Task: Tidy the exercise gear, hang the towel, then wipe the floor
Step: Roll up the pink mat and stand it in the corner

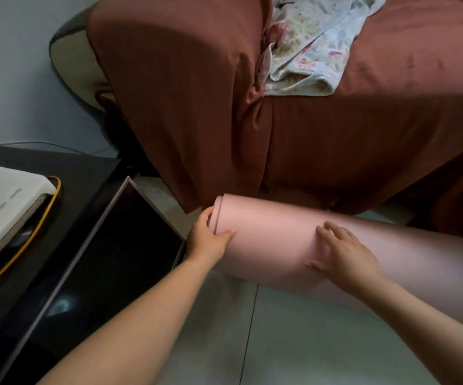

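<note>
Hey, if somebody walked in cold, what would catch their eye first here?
The rolled pink foam mat on the pale tiled floor at centre stands out first, the left hand gripping its end and the right hand pressed flat on top. Behind it, a pale floral towel lies crumpled on rust-brown fabric.

A person's two bare arms reach in from the bottom of the frame to a rolled pink exercise mat (269,232) lying on the pale tiled floor (308,343) at centre. The left hand (209,240) grips the roll's open end, while the right hand (344,251) rests flat on top with its fingers spread. Above, a floral towel (308,51) lies crumpled on a rust-brown cover (336,148). At lower left stands a dark glossy panel (108,245), beside a white device (2,195) edged by a yellow cable (30,237).
</note>
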The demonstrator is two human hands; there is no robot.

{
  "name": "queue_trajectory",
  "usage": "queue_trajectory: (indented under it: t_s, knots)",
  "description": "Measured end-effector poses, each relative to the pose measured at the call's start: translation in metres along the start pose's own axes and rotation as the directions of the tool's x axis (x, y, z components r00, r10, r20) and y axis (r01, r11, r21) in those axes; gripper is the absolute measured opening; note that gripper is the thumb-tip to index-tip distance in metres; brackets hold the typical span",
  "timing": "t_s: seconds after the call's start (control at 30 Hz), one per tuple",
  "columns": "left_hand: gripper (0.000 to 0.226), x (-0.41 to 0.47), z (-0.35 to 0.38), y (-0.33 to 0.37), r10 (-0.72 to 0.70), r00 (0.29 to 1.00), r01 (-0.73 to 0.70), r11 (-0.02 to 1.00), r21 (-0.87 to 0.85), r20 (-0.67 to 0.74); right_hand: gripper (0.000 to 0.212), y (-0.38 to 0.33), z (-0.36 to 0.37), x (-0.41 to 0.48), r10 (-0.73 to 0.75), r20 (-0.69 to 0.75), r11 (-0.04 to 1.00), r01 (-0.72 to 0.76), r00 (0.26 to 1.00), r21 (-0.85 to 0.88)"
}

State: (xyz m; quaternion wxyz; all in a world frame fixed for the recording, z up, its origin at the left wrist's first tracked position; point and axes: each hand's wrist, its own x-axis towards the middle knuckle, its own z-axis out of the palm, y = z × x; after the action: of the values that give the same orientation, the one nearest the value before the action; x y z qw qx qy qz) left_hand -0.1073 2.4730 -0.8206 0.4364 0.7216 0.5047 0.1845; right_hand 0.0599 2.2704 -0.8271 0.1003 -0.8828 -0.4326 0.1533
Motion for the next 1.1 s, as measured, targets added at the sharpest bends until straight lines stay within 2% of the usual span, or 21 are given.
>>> queue_trajectory:
  t_s: [0.17,0.33,0.47,0.67,0.8,0.97,1.1]
  knots:
    - [0.065,-0.035,-0.013,0.077,-0.037,0.999,0.037,0.998,0.041,0.002,0.08,-0.006,-0.061,-0.035,0.101,0.042,0.993,-0.103,0.994,0.052]
    - [0.063,-0.072,-0.03,0.184,0.101,0.994,-0.106,0.987,0.117,0.048,0.083,-0.008,-0.15,-0.067,0.131,0.055,0.987,-0.135,0.99,0.084]
    - [0.06,-0.098,-0.046,0.259,0.245,0.96,-0.264,0.953,0.147,0.134,0.083,-0.003,-0.226,-0.092,0.157,0.072,0.972,-0.166,0.985,0.164]
    - [0.056,-0.127,-0.075,0.323,0.453,0.85,-0.509,0.839,0.192,0.27,0.081,-0.004,-0.32,-0.119,0.173,0.032,0.949,-0.175,0.984,0.261]
    - [0.056,-0.138,-0.092,0.353,0.596,0.727,-0.677,0.705,0.211,0.341,0.08,-0.016,-0.373,-0.121,0.108,-0.043,0.946,-0.089,0.993,0.31]
    - [0.063,-0.136,-0.111,0.368,0.603,0.626,-0.761,0.611,0.218,0.495,0.081,-0.036,-0.412,-0.116,0.007,-0.074,0.953,0.015,0.997,0.302]
    - [0.07,-0.128,-0.119,0.365,0.604,0.55,-0.809,0.555,0.191,0.576,0.082,-0.05,-0.41,-0.111,-0.09,-0.065,0.954,0.105,0.994,0.281]
